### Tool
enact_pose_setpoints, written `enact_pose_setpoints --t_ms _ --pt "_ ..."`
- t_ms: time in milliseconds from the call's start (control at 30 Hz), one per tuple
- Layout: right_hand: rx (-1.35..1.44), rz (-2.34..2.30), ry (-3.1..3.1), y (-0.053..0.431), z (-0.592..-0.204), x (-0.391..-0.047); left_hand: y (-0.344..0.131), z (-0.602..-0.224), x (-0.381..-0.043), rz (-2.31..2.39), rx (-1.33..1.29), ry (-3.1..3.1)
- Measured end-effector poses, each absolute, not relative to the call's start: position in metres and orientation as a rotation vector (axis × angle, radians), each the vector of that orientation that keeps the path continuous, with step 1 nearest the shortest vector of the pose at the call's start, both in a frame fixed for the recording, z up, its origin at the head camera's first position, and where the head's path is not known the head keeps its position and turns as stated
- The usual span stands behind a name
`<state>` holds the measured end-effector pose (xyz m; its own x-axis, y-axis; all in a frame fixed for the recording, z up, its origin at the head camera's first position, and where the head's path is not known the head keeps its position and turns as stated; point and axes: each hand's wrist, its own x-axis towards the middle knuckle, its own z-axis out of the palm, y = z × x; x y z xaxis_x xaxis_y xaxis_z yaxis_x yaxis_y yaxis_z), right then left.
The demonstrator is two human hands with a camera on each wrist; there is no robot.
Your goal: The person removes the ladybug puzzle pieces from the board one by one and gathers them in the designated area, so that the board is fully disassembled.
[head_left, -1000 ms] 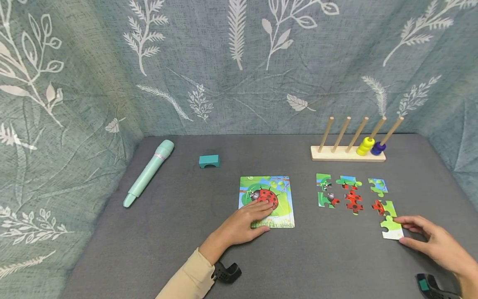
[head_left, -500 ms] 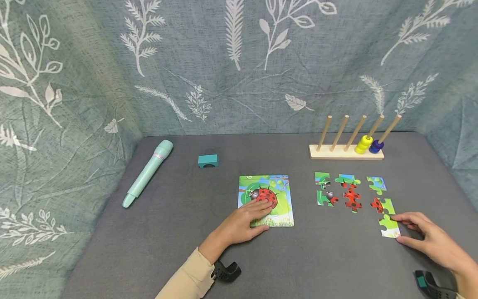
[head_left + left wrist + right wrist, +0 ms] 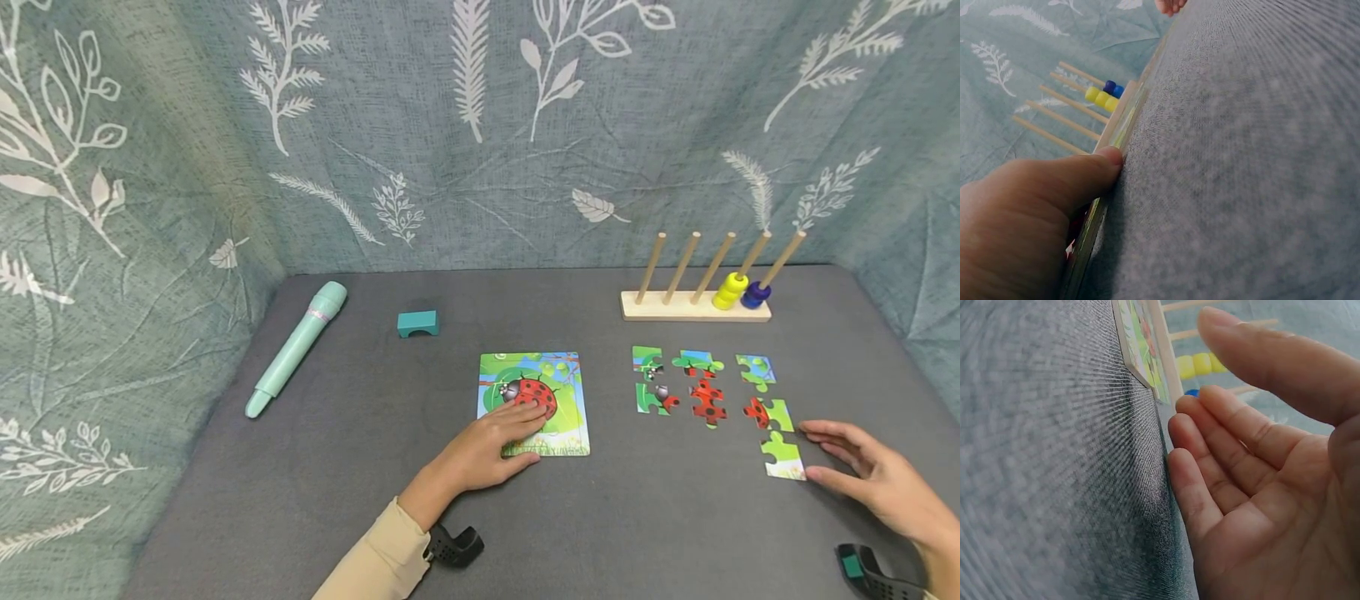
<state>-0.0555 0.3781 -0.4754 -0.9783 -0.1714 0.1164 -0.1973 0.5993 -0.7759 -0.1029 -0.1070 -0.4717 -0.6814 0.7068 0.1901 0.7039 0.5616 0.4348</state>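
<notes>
My left hand (image 3: 493, 446) rests flat on the lower left of a square ladybug picture board (image 3: 566, 417), its fingers over the ladybug and its thumb along the near edge. In the left wrist view the thumb (image 3: 1079, 178) touches the board's side. To the right, several jigsaw pieces lie in loose rows, among them a red spotted piece (image 3: 707, 404). My right hand (image 3: 873, 475) is just right of the lowest green-and-white jigsaw piece (image 3: 783, 457), thumb near its corner. Nothing shows between thumb and fingers in the right wrist view.
A wooden peg stand (image 3: 675, 310) with yellow and dark blue beads is at the back right. A teal arch block (image 3: 417, 322) sits behind the board to the left. Farther left lies a mint-green toy microphone (image 3: 300, 346). A leaf-patterned curtain (image 3: 450, 200) hangs behind the grey table.
My right hand has let go of the lowest green-and-white jigsaw piece and drawn slightly to the right, its fingers spreading. The left hand stays on the board.
</notes>
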Motion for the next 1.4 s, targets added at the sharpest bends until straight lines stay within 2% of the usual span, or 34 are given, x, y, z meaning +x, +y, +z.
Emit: enact_pose_setpoints --t_ms 500,867,1400 --pt "0.472 1.427 -2.703 0.357 -0.459 -0.058 -0.107 -0.475 -0.101 0.827 1.3 2.821" --pt "0.784 1.595 -2.664 0.308 -0.438 -0.069 -0.107 -0.475 -0.101 0.89 1.315 2.823" --pt "1.027 1.724 -2.69 0.216 -0.434 -0.109 -0.115 -0.474 -0.108 1.175 1.205 2.824"
